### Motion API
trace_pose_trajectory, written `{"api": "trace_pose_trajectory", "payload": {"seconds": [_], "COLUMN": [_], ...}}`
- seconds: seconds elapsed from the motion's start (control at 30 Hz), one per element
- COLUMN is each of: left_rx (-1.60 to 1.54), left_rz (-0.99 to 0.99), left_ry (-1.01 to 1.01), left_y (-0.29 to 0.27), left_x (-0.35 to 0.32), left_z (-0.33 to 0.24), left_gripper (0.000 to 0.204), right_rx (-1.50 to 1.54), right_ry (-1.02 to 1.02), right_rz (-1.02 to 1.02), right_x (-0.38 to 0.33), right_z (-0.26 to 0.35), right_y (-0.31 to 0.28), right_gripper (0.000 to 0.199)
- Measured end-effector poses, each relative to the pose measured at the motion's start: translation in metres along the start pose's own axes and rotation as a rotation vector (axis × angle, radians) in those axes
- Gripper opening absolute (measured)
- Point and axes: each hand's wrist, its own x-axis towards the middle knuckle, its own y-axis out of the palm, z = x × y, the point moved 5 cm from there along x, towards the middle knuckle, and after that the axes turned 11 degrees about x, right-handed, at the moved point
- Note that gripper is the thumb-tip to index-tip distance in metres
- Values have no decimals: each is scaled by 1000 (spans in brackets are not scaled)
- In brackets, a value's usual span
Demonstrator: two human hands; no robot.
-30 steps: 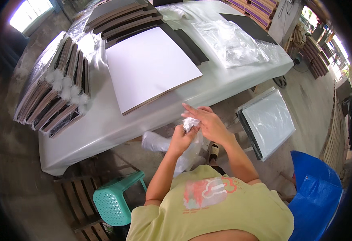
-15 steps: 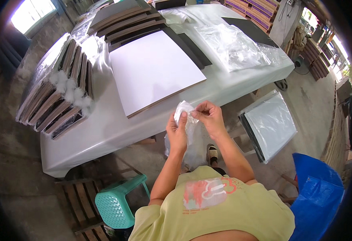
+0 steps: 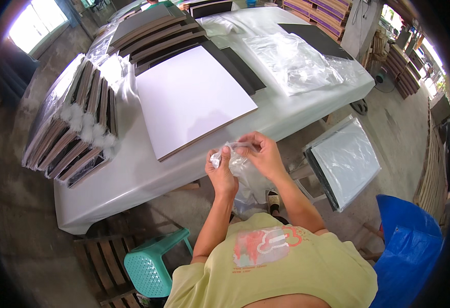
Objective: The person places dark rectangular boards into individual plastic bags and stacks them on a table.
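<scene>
Both the left hand (image 3: 221, 172) and right hand (image 3: 263, 154) pinch a thin clear plastic bag (image 3: 240, 172) just off the table's (image 3: 132, 179) near edge, and I judge uneven pulling could tear it.

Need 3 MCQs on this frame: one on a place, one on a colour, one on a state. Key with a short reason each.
1. Where does the large white board lie?
A. flat on the table
B. on the floor
C. on the stool

2. What colour is the plastic stool?
A. red
B. teal green
C. black

3. How is the clear plastic bag held?
A. lying loose on the table
B. in the right hand only
C. in both hands, in front of the table's near edge

Key:
1 A, the board rests flat on the white-covered table, beside a row of wrapped boards.
2 B, the stool by the person's left side is teal green.
3 C, the left hand and right hand both pinch the bag's top with their fingers, and the rest hangs down.
</scene>
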Motion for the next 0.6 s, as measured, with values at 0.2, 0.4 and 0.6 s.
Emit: {"api": "trace_pose_trajectory", "payload": {"seconds": [0.2,0.4,0.6], "left_rx": [-302,1642,2135], "left_rz": [-39,-106,-721], "left_ry": [-117,243,-650], "left_y": [-42,-254,-483], "left_x": [14,-30,-199], "left_z": [4,-1,-72], "left_gripper": [22,41,56], "right_rx": [63,65,-245], "right_ry": [177,-63,46], "right_rz": [-241,-758,-628], "right_x": [21,-3,-23], "right_z": [-14,-69,-50], "right_y": [-54,-252,-282], "right_gripper": [11,18,18]}}
